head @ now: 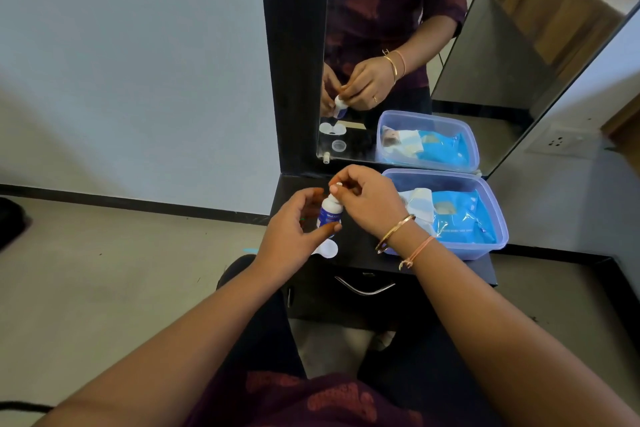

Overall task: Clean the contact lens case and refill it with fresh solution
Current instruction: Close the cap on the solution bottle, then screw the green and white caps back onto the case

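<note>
The contact lens case (328, 248) sits white on the black table (358, 253), partly hidden under the left hand (289, 236); that hand curls fingers and thumb around the small solution bottle (329, 215), holding it upright just above the case; to the right, the right hand (372, 204) pinches the bottle's white cap (338, 185) between thumb and fingertips; further right stands a clear plastic box (485, 251) holding a blue wipes packet (464, 218). The step in hand looks like uncapping the bottle, so refilling seems not yet begun; next the cap must come free, then the nozzle tips over each well, squeezed gently to avoid overflow.
</note>
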